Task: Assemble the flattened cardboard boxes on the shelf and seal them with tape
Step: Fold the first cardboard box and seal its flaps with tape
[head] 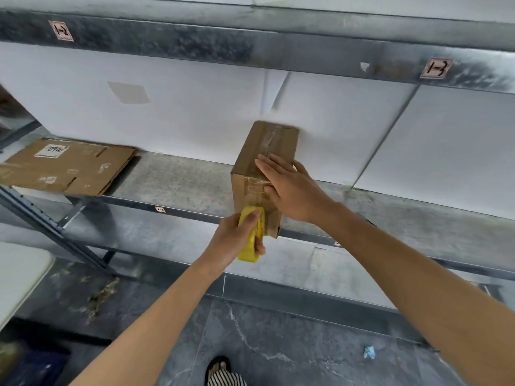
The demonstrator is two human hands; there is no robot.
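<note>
One box stands assembled on the shelf, its seam nearly taped: right grip flat on top, left grip curled round a yellow tape dispenser. A flattened box lies unassembled, well apart.

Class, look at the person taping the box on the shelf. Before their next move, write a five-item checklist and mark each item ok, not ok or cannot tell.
1. Box steadied: the right hand lies flat on the box. Ok.
2. Tool held: the left hand grips the yellow tape dispenser. Ok.
3. Dispenser placed: it sits against the box's near face, low down. Ok.
4. Top seam covered: a clear tape strip runs along it. Ok. Whether it lies smooth: cannot tell, blurred.
5. Box fully on the shelf: its base is at the front edge. Cannot tell.
</note>
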